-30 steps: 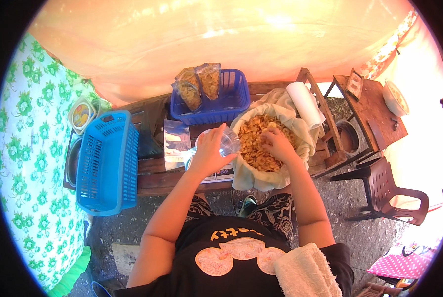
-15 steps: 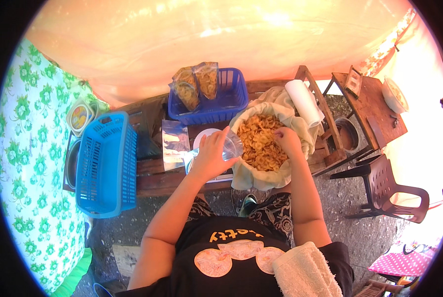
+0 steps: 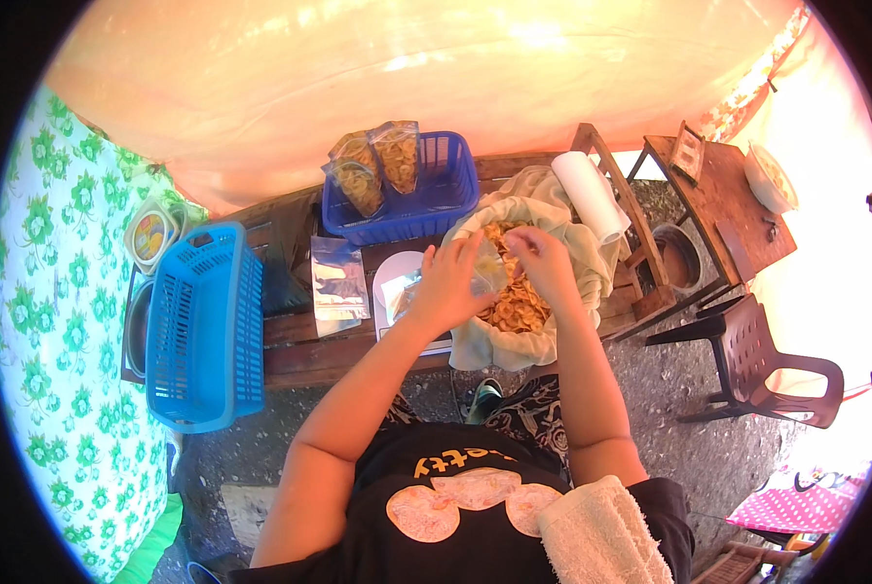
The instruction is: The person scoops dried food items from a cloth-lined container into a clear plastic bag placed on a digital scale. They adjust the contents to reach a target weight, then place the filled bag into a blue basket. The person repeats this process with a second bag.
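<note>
A clear plastic bag (image 3: 489, 268) is in my left hand (image 3: 447, 287), its mouth turned toward the chips. My right hand (image 3: 545, 265) is closed by the bag's mouth; whatever its fingers hold is hidden. Below both hands, thin golden-brown chips (image 3: 516, 310) fill a container lined with pale cloth (image 3: 582, 219). Left of it a white scale (image 3: 385, 313) with a round plate is partly covered by my left hand and the bag. A flat, unfilled pouch (image 3: 339, 282) lies beside the scale.
Behind stands a dark blue basket (image 3: 445, 195) with several filled bags (image 3: 395, 156). An empty light blue basket (image 3: 202, 331) is at the left. A paper roll (image 3: 589, 198) lies by a wooden frame (image 3: 640, 234). A brown plastic chair (image 3: 752, 355) and small wooden table (image 3: 728, 209) are at the right.
My left hand and the bag have moved right over the chips. My right hand has come up and left from the chips to the bag's mouth. The view has shifted slightly.
</note>
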Motion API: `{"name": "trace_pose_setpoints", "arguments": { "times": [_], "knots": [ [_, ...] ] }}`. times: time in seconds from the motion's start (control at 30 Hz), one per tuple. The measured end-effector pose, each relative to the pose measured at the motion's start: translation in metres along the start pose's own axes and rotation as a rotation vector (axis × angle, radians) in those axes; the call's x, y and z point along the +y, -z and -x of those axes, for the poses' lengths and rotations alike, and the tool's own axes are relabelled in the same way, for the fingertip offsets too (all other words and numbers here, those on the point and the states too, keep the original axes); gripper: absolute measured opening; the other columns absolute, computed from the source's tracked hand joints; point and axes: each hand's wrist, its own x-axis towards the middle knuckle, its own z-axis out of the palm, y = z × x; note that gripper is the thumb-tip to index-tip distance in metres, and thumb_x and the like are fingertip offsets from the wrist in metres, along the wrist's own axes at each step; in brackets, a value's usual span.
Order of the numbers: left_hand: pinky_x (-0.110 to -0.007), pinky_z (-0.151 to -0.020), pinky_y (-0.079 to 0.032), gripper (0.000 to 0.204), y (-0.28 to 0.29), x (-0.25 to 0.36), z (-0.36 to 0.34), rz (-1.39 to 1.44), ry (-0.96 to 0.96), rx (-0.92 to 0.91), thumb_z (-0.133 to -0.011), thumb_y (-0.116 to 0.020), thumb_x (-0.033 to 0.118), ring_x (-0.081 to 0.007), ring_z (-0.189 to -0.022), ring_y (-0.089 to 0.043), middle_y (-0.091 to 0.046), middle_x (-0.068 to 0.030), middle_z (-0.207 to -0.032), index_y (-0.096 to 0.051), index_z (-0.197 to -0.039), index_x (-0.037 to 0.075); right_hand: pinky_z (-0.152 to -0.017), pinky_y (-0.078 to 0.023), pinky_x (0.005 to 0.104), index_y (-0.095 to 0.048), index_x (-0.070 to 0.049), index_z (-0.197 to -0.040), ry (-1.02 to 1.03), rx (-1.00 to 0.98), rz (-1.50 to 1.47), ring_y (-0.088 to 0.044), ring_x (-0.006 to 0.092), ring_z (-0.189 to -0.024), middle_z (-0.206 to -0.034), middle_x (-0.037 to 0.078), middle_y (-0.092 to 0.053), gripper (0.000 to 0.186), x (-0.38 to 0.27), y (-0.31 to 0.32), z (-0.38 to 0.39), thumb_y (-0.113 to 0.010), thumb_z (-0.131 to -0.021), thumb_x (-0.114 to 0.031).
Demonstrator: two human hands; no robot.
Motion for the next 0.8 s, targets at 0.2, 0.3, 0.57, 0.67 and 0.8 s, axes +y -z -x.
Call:
{"name": "trace_pose_setpoints", "arguments": {
  "times": [0.2,0.3,0.57,0.67,0.8],
  "knots": [
    [-0.055,-0.112,-0.026,0.095,0.017,-0.018,0.005,0.007,0.037,0.074,-0.076,-0.079,0.036,-0.0361,-0.128,-0.044,-0.045,-0.0194,-0.135,-0.027,-0.150,0.007,-0.077,-0.051,0.0401,-0.071,-0.006,-0.104,-0.006,0.011,0.613,-0.065,0.0304,-0.088,-0.104,0.014,-0.066,0.025,0.059,-0.010,-0.011,-0.069,-0.085,-0.023],
    [-0.055,-0.112,-0.026,0.095,0.020,-0.025,0.008,-0.001,0.056,0.075,-0.076,-0.079,0.036,-0.0356,-0.128,-0.045,-0.046,-0.0192,-0.135,-0.027,-0.150,0.006,-0.080,-0.050,0.0400,-0.070,-0.006,-0.097,-0.092,-0.010,0.485,-0.064,0.0295,-0.091,-0.106,0.013,-0.063,0.022,0.082,-0.006,-0.013,-0.073,-0.081,-0.021],
    [-0.055,-0.114,-0.024,0.095,0.016,-0.026,0.013,-0.024,0.065,0.021,-0.078,-0.078,0.036,-0.0362,-0.129,-0.043,-0.045,-0.0189,-0.135,-0.025,-0.151,0.007,-0.075,-0.051,0.0367,-0.071,-0.006,-0.104,-0.121,0.146,0.229,-0.065,0.0253,-0.080,-0.088,0.013,-0.069,0.026,0.102,0.032,-0.047,-0.072,-0.082,-0.019],
    [-0.056,-0.114,-0.023,0.095,0.012,-0.020,0.010,-0.050,0.064,-0.040,-0.078,-0.077,0.037,-0.0362,-0.130,-0.042,-0.044,-0.0180,-0.135,-0.025,-0.151,0.007,-0.074,-0.051,0.0365,-0.071,-0.006,-0.106,-0.067,0.005,0.402,-0.066,0.0253,-0.080,-0.088,0.012,-0.069,0.027,0.106,0.015,-0.055,-0.072,-0.082,-0.018],
    [-0.058,-0.113,-0.024,0.096,0.010,-0.021,0.011,-0.057,0.049,-0.054,-0.077,-0.078,0.038,-0.0360,-0.130,-0.042,-0.044,-0.0176,-0.135,-0.025,-0.151,0.007,-0.072,-0.051,0.0349,-0.069,-0.004,-0.102,-0.086,-0.036,0.444,-0.065,0.0235,-0.078,-0.087,0.011,-0.069,0.026,0.105,0.015,-0.055,-0.073,-0.081,-0.019]
  ]
}}
